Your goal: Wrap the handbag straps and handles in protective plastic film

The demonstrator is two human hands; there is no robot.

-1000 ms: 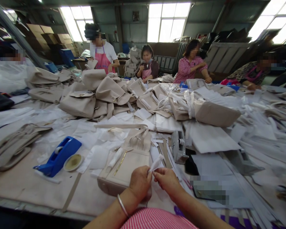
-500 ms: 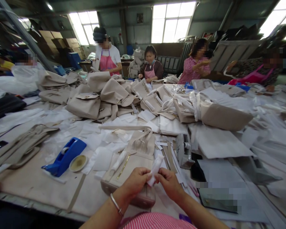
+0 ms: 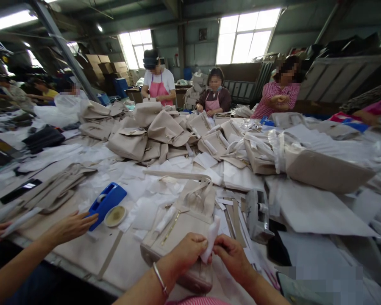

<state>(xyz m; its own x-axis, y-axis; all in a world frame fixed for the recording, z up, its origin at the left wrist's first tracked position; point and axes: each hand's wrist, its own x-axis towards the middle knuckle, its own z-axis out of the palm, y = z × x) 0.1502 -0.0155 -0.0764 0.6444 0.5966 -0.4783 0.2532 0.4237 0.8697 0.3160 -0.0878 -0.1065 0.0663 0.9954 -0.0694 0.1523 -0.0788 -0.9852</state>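
Note:
In front of me a beige bag (image 3: 177, 228) with a gold zipper lies on the table, its straps spread out beyond it. My left hand (image 3: 190, 250), a silver bangle on its wrist, is closed with thumb and fingers on a rolled strip of white foam wrap (image 3: 212, 237) at the bag's right side. My right hand (image 3: 231, 252) pinches the right edge of the same wrap. Whether a strap lies inside the roll is hidden. Another roll of white foam (image 3: 165, 222) lies along the bag's left side.
A co-worker's hand (image 3: 71, 226) touches a blue tape dispenser (image 3: 109, 199) beside a roll of tape (image 3: 115, 216). To the right stands a grey tape dispenser (image 3: 258, 216). Beige bags (image 3: 129, 142) are heaped across the table, and white foam sheets (image 3: 317, 207) lie right. Several people work opposite.
My view has swung left and up. A co-worker's hand has come in from the left to the blue dispenser. Both my hands keep hold of the wrap, which now stands more upright.

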